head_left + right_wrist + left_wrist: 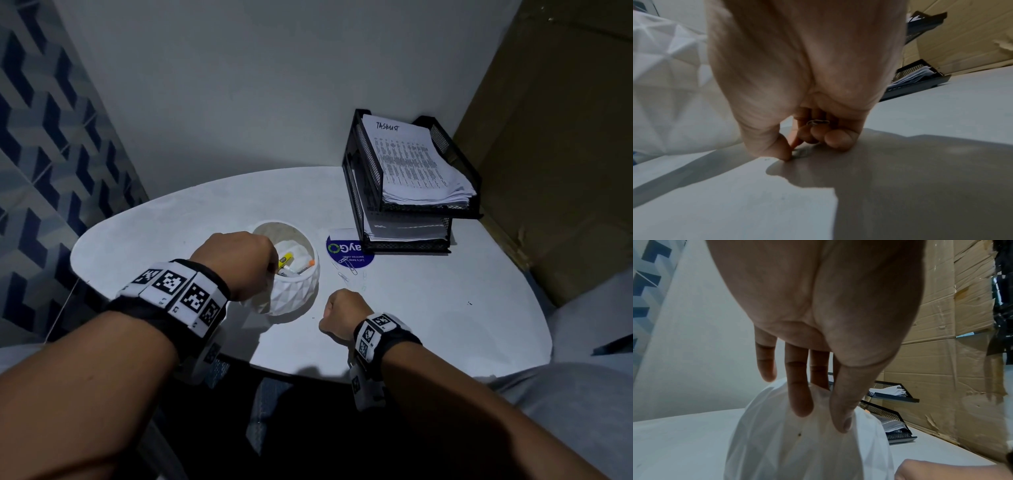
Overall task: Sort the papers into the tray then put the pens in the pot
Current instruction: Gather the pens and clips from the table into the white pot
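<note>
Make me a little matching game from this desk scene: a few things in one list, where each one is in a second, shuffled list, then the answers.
Things:
1. pens
2. papers
3. paper clips
4. left hand

Places:
A. stacked in the black mesh tray
B. gripping the rim of the white pot
C. lying loose on the table beside the blue sticker
D. inside the white pot

Pairs: 1-D, 2-A, 3-C, 4-B

Top sheet of paper point(409, 157) in the far-right tray point(356, 171) has "TASKLIST" handwritten on it. The blue sticker point(346, 253) on the table shows "ayG" upside down; the rest is too small.
</note>
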Available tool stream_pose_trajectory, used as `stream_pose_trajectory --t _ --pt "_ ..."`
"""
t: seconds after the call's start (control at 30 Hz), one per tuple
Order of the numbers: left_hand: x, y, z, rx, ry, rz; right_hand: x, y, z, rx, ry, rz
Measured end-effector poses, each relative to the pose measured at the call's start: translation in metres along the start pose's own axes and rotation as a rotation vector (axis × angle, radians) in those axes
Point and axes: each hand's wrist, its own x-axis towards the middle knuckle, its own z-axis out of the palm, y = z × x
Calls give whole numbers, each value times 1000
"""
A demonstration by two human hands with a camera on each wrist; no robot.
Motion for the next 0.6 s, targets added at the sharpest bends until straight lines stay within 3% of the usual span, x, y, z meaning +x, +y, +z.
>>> stream_pose_trajectory --t 0.27,0.43,0.5,0.6 --pt "-2 10 2 10 -16 23 -11 6 2 17 10 12" --pt "-3 12 3 25 -8 48 -8 -7 -50 703 111 171" --pt "-2 13 4 36 -2 60 -11 -23 -78 906 201 108" --pt "0 16 3 38 -9 70 -15 -53 -100 907 256 -55"
